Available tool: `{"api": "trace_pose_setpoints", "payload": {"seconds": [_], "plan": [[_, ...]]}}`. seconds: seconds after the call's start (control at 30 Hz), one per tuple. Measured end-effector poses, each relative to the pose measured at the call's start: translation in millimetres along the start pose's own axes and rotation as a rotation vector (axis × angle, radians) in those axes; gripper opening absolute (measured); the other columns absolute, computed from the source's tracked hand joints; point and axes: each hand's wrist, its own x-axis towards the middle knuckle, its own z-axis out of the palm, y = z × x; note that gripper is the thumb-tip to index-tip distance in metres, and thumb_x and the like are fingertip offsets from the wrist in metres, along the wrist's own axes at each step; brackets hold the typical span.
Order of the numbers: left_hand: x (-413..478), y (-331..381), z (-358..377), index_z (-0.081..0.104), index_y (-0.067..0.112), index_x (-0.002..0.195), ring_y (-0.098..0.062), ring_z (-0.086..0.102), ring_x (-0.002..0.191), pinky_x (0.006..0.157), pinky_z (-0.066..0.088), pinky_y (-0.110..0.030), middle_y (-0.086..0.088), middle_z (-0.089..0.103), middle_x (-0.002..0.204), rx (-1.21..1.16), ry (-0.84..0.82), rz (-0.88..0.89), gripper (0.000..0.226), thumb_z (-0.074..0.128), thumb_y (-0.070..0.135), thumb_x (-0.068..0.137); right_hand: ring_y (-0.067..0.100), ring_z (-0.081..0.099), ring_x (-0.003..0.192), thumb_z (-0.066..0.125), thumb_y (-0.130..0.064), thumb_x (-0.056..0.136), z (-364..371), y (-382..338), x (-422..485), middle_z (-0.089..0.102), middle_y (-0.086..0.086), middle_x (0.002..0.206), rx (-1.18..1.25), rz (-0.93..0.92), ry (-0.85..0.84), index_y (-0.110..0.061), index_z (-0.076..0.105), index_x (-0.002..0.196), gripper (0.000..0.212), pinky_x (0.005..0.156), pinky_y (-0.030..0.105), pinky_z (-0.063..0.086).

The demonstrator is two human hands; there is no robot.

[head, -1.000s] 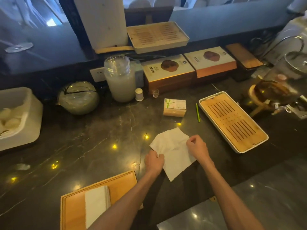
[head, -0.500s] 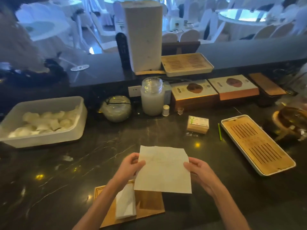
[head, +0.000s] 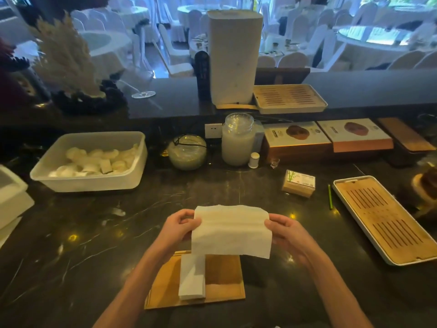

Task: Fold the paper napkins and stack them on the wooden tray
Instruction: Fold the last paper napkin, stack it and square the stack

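Note:
A white paper napkin [head: 230, 232] hangs in the air above the dark counter, folded over along its top edge. My left hand [head: 179, 229] pinches its left side and my right hand [head: 287, 233] pinches its right side. Below it lies the flat wooden tray [head: 224, 280], near the counter's front edge. A stack of folded napkins [head: 192, 278] rests on the tray's left half; the held napkin hides the tray's far edge.
A white tub of rolled cloths [head: 92, 159] stands at the left. A glass jar [head: 237, 139], a round bowl [head: 186, 151], a small box [head: 299, 183] and a green stick [head: 330, 196] lie beyond. A slatted tea tray [head: 387, 217] is on the right.
The napkin was lifted off the counter and held up flat, and its top half has now been folded over. The view tilted upward, so the tray now sits directly below my hands.

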Motion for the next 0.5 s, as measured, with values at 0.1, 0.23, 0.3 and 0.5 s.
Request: {"api": "trace_pose_setpoints", "payload": {"seconds": [0.1, 0.23, 0.3, 0.5], "plan": [[-3.8, 0.4, -6.0, 0.070, 0.025, 0.112, -0.018, 0.076, 0.099, 0.076, 0.065, -0.036, 0.003, 0.078, 0.104, -0.042, -0.027, -0.005, 0.021, 0.072, 0.022, 0.091, 0.017, 0.076, 0.096, 0.070, -0.011, 0.091, 4.1, 0.4, -3.2, 0.078, 0.003, 0.106, 0.017, -0.022, -0.009, -0.019, 0.071, 0.113, 0.024, 0.069, 0.030, 0.063], [-11.2, 1.8, -16.7, 0.072, 0.022, 0.120, -0.022, 0.074, 0.107, 0.080, 0.064, -0.039, -0.002, 0.076, 0.114, -0.250, -0.129, 0.013, 0.028, 0.068, 0.015, 0.093, 0.020, 0.075, 0.099, 0.069, -0.008, 0.089, 9.9, -1.5, -9.4, 0.078, 0.003, 0.104, 0.090, -0.141, -0.008, -0.022, 0.075, 0.107, 0.023, 0.072, 0.033, 0.064], [-16.6, 4.3, -19.1, 0.077, 0.022, 0.111, -0.022, 0.073, 0.107, 0.078, 0.064, -0.034, -0.002, 0.077, 0.112, -0.258, -0.112, 0.055, 0.025, 0.064, 0.009, 0.094, 0.023, 0.074, 0.099, 0.066, -0.009, 0.091, 14.6, -2.0, -12.2, 0.078, 0.001, 0.100, 0.063, -0.233, 0.019, -0.026, 0.078, 0.095, 0.022, 0.073, 0.034, 0.063], [-32.5, 17.7, -26.3, 0.083, 0.031, 0.091, -0.010, 0.073, 0.102, 0.070, 0.061, -0.021, 0.009, 0.078, 0.103, -0.167, -0.033, 0.185, 0.039, 0.056, 0.004, 0.099, 0.025, 0.069, 0.099, 0.059, -0.004, 0.097, 25.7, -2.0, -10.5, 0.076, -0.005, 0.095, -0.079, -0.425, 0.070, -0.033, 0.078, 0.079, 0.038, 0.080, 0.042, 0.059]]}}
